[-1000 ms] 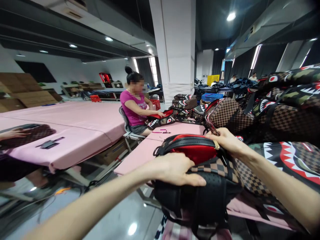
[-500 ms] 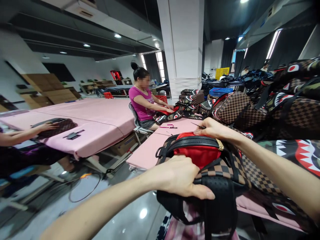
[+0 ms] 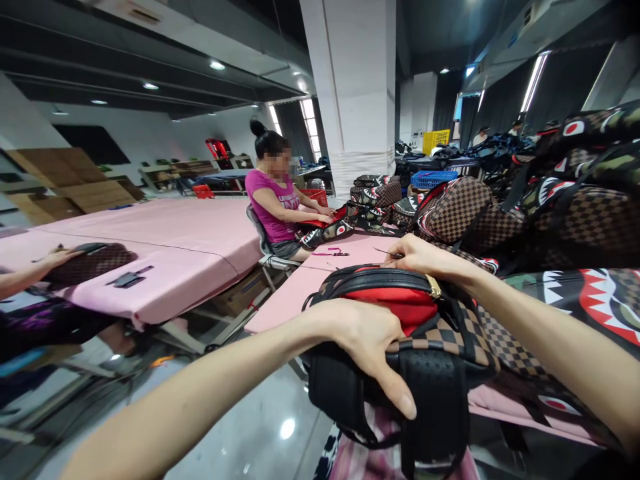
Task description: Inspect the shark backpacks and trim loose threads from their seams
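Note:
A brown checkered backpack [image 3: 453,333] with a red lining and a black padded back lies on its side at the near edge of a pink table [image 3: 285,300]. My left hand [image 3: 367,343] grips its black padded top, thumb pointing down over the edge. My right hand [image 3: 423,257] rests on the bag's far upper rim, fingers pinched on a thin dark tool whose tip sticks out to the left; I cannot make out what it is.
A heap of checkered and shark-mouth backpacks [image 3: 560,207] fills the right side. A seated person in a pink shirt [image 3: 275,207] works on a bag at the same table. Another person's hand [image 3: 57,257] rests on a bag on a second pink table [image 3: 165,240] at the left. A white pillar [image 3: 357,93] stands behind.
My left hand has shifted its grip on the padded top, thumb now turned downward. My right hand slid from the bag's right corner leftward along the far rim. The view swayed slightly.

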Motion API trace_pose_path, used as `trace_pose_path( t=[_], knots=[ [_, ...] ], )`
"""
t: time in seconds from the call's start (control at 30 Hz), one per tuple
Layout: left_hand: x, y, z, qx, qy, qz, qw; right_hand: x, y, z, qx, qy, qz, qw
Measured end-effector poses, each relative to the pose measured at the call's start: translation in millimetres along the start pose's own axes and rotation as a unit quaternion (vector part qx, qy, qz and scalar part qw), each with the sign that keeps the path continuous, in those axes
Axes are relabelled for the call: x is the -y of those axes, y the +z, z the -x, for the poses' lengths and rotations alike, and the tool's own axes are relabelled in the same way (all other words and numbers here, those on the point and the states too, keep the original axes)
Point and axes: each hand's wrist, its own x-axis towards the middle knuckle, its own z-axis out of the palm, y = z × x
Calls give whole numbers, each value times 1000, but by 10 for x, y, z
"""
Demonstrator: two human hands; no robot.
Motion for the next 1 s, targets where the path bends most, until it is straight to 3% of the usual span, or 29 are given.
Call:
trace_pose_path(
  t=[0.07,0.27,0.43,0.53,0.6,0.67,0.83,0.9,1.0],
  knots=[
    [8,10,-25,8,-4,23,1000,17,-5,13,6,1,-15,1000],
    [81,101,-26,-38,-4,51,998,-20,6,-22,-8,-11,12,1000],
    [68,67,-47,-10,11,91,996,-96,12,-44,-12,-16,16,1000],
    [38,35,-55,-36,18,66,997,-70,-16,5,-11,-12,-2,1000],
    [29,20,-30,-83,23,20,996,-49,-45,36,-8,-18,-32,999],
    [46,13,14,-166,24,-28,985,-53,-76,39,-11,-30,-66,997],
    [218,20,7,-365,17,-17,931,-145,-187,-97,-43,-42,-111,992],
    [303,13,-77,-433,-13,-11,901,-157,-285,-108,-114,-48,-112,986],
    [397,-46,-216,-491,-29,-5,871,-137,-442,137,-337,-70,-135,929]
  ],
)
